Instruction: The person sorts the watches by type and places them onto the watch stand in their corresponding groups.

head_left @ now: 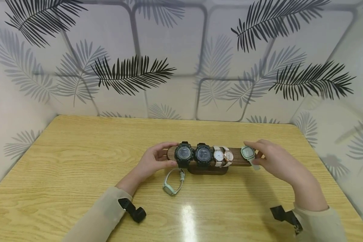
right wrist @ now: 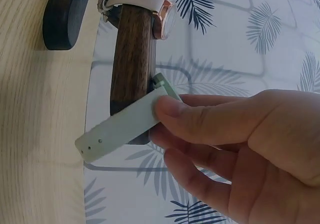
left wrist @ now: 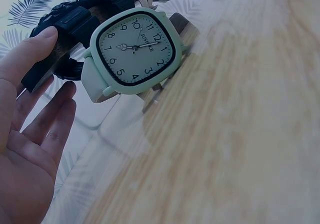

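A dark wooden watch stand (head_left: pixel 237 156), a bar on a low base, stands in front of me. My left hand (head_left: pixel 149 162) holds its left end, thumb in front and fingers behind. On the bar sit two chunky black digital watches (head_left: pixel 203 154) and two small watches with pale straps, one with a rose-gold case (head_left: pixel 229 156). At the bar's right end my right hand (head_left: pixel 275 160) pinches a mint-green watch (head_left: pixel 247 153). Its loose strap (right wrist: pixel 117 129) lies across the bar end in the right wrist view. A second mint-green watch (left wrist: pixel 135 53) is on the table below my left hand.
The wood-grain table (head_left: pixel 87 158) meets a pale wall (head_left: pixel 175 97) with a leaf pattern at the back and sides. Black wrist cameras (head_left: pixel 134 211) are strapped over both sleeves. A bright light reflection lies on the table's near middle.
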`<move>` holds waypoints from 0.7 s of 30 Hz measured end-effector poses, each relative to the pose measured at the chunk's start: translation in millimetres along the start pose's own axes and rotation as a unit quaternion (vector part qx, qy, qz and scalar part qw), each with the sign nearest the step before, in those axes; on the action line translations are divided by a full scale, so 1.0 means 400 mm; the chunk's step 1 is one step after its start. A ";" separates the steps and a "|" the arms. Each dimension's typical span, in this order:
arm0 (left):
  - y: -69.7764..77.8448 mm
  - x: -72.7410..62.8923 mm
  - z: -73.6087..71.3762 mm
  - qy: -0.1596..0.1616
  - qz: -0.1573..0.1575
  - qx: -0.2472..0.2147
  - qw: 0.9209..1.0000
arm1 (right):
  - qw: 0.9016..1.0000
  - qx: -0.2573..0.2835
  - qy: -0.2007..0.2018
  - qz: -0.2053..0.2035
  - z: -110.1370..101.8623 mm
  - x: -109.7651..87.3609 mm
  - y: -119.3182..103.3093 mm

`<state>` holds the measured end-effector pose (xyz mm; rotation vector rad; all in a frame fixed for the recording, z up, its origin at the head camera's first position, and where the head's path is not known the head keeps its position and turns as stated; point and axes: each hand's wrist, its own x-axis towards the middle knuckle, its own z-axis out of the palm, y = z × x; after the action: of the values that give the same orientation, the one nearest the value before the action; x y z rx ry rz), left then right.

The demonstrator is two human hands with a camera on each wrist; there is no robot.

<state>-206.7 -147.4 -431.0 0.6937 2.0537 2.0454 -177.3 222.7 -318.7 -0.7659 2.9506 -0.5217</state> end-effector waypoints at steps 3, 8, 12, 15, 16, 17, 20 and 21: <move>-0.002 -0.001 0.001 0.000 0.002 0.001 1.000 | 1.000 -0.011 0.004 0.007 0.002 -0.002 0.002; -0.007 -0.001 0.002 0.001 0.004 0.003 1.000 | 0.999 -0.040 0.021 -0.005 0.010 -0.003 0.007; -0.009 -0.001 0.003 0.003 0.005 0.006 1.000 | 0.999 -0.032 0.016 -0.011 0.019 0.001 0.004; -0.009 -0.002 0.004 0.005 0.007 0.009 1.000 | 1.000 -0.023 0.012 -0.016 0.026 0.006 -0.002; -0.008 -0.003 0.005 0.005 0.007 0.009 1.000 | 0.999 -0.025 0.013 -0.022 0.028 0.008 -0.005; -0.008 -0.003 0.005 0.006 0.007 0.010 1.000 | 0.999 -0.026 0.016 -0.025 0.030 0.010 -0.007; -0.007 -0.004 0.006 0.008 0.005 0.011 1.000 | 0.999 -0.032 0.026 -0.035 0.037 0.014 -0.014; -0.008 -0.004 0.007 0.008 0.005 0.012 1.000 | 0.998 -0.034 0.029 -0.038 0.041 0.016 -0.015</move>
<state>-204.7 -145.7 -434.5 0.6946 2.0893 2.0412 -178.1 209.7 -331.8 -0.8881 3.0170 -0.4575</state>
